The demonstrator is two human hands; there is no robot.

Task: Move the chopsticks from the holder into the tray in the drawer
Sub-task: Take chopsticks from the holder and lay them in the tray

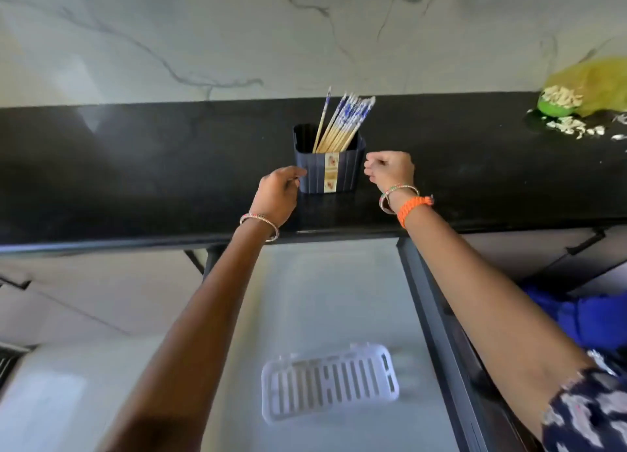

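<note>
A dark blue ribbed holder (314,173) stands on the black countertop (135,166). Several wooden chopsticks (342,125) with blue-and-white tops lean to the right inside it. My left hand (278,193) is at the holder's left side, fingertips touching or almost touching its wall. My right hand (390,171) hovers just right of the holder, fingers curled in a loose fist with nothing in them. Below the counter an open drawer (322,282) holds a white slotted tray (329,383), which has nothing in it.
A green bowl with pale seeds (556,103) and a yellowish bag sit at the counter's far right, with seeds scattered around. The drawer's dark right rail (437,316) runs under my right forearm. A marble wall rises behind the counter.
</note>
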